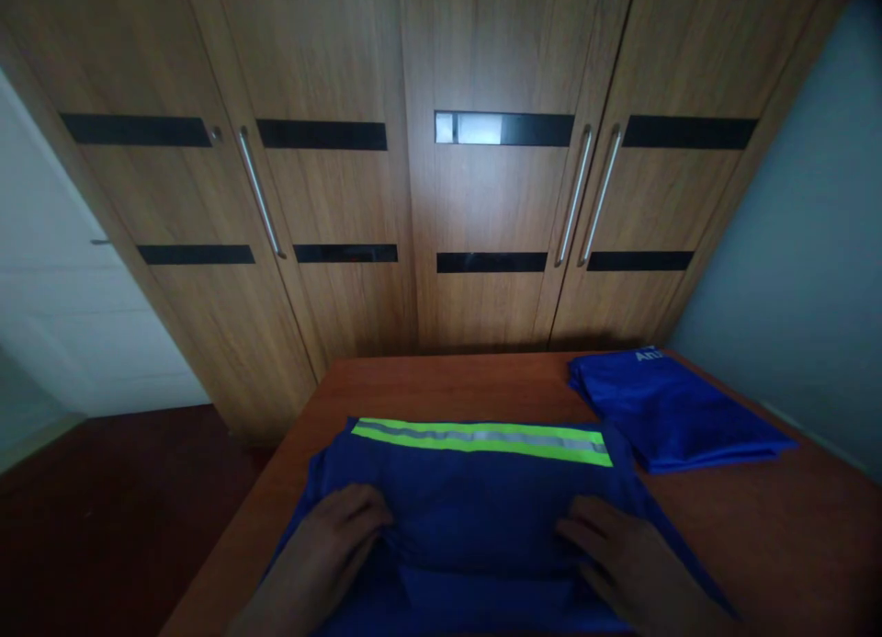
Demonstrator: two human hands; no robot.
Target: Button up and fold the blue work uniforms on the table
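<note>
A dark blue work garment (475,499) lies partly folded on the table in front of me, a yellow-green and silver reflective band across its far edge. My left hand (337,536) is at its left side, fingers curled and pinching a bunched fold of cloth. On the opposite side my right hand (613,545) has its fingers bent onto the fabric, gripping it near a fold. Between the hands the cloth hangs in a loose crease, and the garment's near part runs out of view. Which kind of garment it is I cannot tell.
A folded bright blue cloth item (668,412) with white lettering lies at the table's back right. The reddish-brown wooden table (427,389) reaches toward a wooden wardrobe (475,196) with metal handles. A pale wall (806,278) stands to the right, a white door (75,288) to the left.
</note>
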